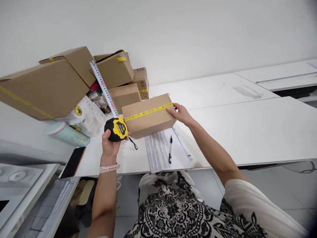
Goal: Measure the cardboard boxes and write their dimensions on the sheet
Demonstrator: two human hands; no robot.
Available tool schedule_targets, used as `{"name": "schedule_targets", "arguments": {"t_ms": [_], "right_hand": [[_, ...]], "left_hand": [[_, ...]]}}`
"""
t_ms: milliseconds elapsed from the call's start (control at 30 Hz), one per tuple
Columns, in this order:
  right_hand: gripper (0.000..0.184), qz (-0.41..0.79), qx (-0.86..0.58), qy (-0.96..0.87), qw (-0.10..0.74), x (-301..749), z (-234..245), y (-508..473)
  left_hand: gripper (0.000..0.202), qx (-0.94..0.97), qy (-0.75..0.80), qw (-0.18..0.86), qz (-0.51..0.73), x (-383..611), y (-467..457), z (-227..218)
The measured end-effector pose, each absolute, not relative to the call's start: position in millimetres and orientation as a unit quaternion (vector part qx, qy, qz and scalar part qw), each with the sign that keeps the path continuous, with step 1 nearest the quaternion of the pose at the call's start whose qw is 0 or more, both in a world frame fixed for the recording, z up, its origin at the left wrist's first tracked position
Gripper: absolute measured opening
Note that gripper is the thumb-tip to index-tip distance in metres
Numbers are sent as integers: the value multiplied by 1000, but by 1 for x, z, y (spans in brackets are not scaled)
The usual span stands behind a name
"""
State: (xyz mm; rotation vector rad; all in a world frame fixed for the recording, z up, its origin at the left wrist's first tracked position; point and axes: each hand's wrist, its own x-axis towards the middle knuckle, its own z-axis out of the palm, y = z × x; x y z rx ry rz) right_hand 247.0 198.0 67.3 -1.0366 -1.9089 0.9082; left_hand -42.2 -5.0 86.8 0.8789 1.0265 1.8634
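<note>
My left hand (110,145) is wrapped round a black and yellow tape measure (117,129). Its numbered blade sticks out toward the stacked boxes, and a black wrist strap dangles from the case. My right hand (180,114) grips the right end of a brown cardboard box (148,115), thumb on the top face beside a strip of yellow printed tape. The box's left end is close against the tape measure; I cannot tell if they touch. Below the box lies a printed sheet (160,150) with a black pen (170,149) on it, partly covered by the box.
Several cardboard boxes (59,86) are stacked at the back left against the wall. A mint-green tumbler (70,134) and a white avocado-print carton (86,115) stand in front of them. A dark phone (73,162) lies at the table's left edge. A ruler (182,145) lies right of the pen.
</note>
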Motion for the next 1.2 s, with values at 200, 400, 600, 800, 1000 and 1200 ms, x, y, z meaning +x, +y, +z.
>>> {"name": "schedule_targets", "arguments": {"t_ms": [200,400,600,800,1000,1200], "right_hand": [[55,381,-450,-707,390,232,60,212],[61,346,-466,-714,393,212,55,239],[51,293,-411,-751,426,190,78,261],[42,357,-365,-779,363,160,104,272],[35,433,-370,-752,331,135,99,285],[24,344,-427,-769,330,121,93,299]], "left_hand": [[73,343,422,399,738,-38,13,96],[71,344,409,414,737,16,-10,101],[70,276,436,583,628,90,-49,89],[71,229,457,642,572,119,-33,89],[72,242,466,634,567,121,-13,93],[70,241,449,643,572,124,-7,98]]}}
